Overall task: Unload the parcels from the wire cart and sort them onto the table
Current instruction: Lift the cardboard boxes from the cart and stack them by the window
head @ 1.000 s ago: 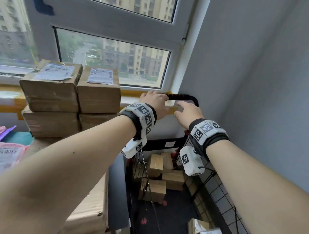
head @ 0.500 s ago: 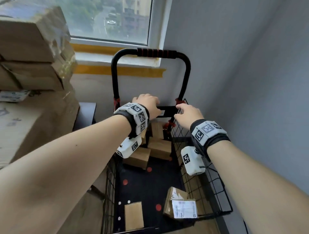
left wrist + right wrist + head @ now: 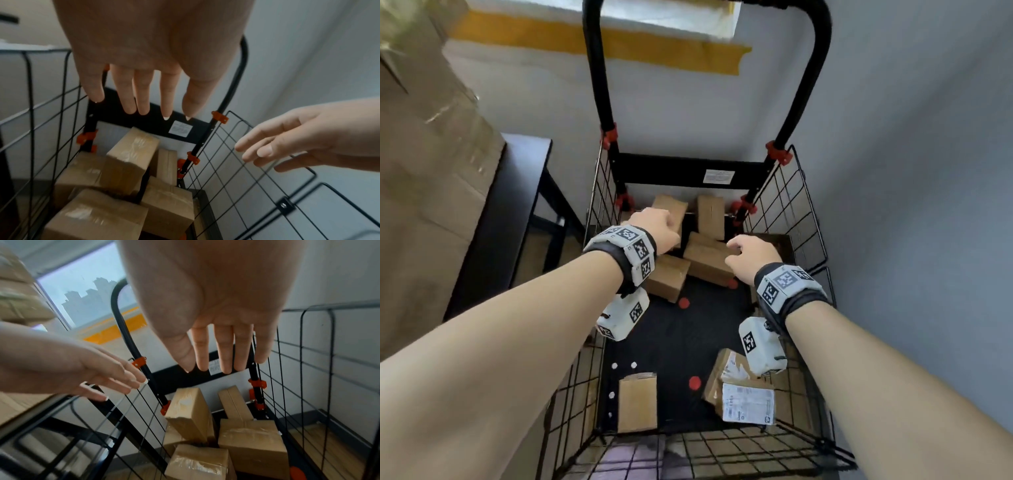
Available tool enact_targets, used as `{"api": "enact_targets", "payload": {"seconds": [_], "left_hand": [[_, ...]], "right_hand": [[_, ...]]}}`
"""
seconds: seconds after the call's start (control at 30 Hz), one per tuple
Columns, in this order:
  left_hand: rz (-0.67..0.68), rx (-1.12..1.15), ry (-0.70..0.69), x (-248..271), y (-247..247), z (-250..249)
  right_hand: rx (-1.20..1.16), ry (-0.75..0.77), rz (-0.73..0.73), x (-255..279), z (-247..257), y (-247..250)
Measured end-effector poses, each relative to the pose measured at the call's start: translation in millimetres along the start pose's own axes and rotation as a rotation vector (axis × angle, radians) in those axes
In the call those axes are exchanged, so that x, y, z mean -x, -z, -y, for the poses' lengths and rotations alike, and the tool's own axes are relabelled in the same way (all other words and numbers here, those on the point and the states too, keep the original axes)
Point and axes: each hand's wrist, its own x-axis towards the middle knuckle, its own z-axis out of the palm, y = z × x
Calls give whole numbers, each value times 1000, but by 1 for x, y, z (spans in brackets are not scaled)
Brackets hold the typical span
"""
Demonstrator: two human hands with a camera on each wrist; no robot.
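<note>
A: Where are the parcels?

B: In the cart (image 3: 804, 219): a heap of brown boxes (image 3: 707, 262) at the far end under the handle, plus a flat box (image 3: 637, 402) and a labelled parcel (image 3: 748, 401) at the near end.

A: And the hands?

B: The left hand (image 3: 655, 228) and right hand (image 3: 751, 255) both hang over the heap, fingers (image 3: 141, 91) straight and spread, holding nothing.

A: How will a box handle?

B: I'd judge them stiff taped cardboard, probably light. The glossy tape may be slick, so take the leaning box (image 3: 131, 158) by its two long sides rather than on the tape.

A: What do the wrist views add?

B: They show that box tilted against the others, which the head view half hides behind the left hand. Only the head view shows the near parcels and the dark surface (image 3: 524, 178) to the left.
</note>
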Motion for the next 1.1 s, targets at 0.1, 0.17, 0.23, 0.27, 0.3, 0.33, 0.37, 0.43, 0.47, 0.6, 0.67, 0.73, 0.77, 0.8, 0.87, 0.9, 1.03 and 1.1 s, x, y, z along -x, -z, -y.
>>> {"api": "enact_targets", "payload": {"seconds": [0.1, 0.17, 0.23, 0.27, 0.3, 0.33, 0.37, 0.43, 0.47, 0.6, 0.67, 0.73, 0.77, 0.8, 0.87, 0.9, 1.03, 1.1], "left_hand": [[27, 142, 71, -35, -17, 20], [51, 226, 136, -54, -31, 33], [78, 311, 216, -67, -46, 47], [91, 345, 256, -73, -54, 53], [102, 368, 288, -79, -62, 58], [111, 385, 316, -85, -69, 63], [118, 398, 342, -91, -76, 68], [122, 414, 385, -105, -91, 77], [124, 425, 405, -112, -96, 81], [129, 465, 499, -140, -119, 96], [112, 498, 531, -153, -126, 102], [94, 542, 589, -171, -137, 109], [92, 569, 623, -177, -143, 114], [90, 593, 656, -182, -149, 118], [84, 645, 725, -191, -162, 125], [81, 668, 772, -194, -169, 128], [99, 797, 939, -211, -197, 139], [104, 877, 980, -218, -205, 141]], "right_hand": [[-2, -21, 40, -37, 1, -14], [-4, -35, 67, -57, 2, -28], [-2, -39, 114, -72, 2, -45], [-5, -44, 138, -79, 2, -53], [-9, -52, 162, -85, 1, -62], [-9, -60, 186, -91, 0, -70], [-3, -64, 206, -98, 0, -77], [13, -65, 235, -112, -2, -91], [17, -66, 249, -120, -3, -98], [39, -75, 324, -154, -5, -123], [47, -76, 359, -167, -6, -132], [61, -74, 382, -185, -9, -143], [72, -77, 401, -192, -11, -149], [84, -83, 420, -199, -12, -155], [96, -92, 454, -211, -13, -167], [100, -92, 464, -218, -13, -173], [65, -132, 505, -242, -8, -197], [44, -154, 516, -251, -4, -207]]}}
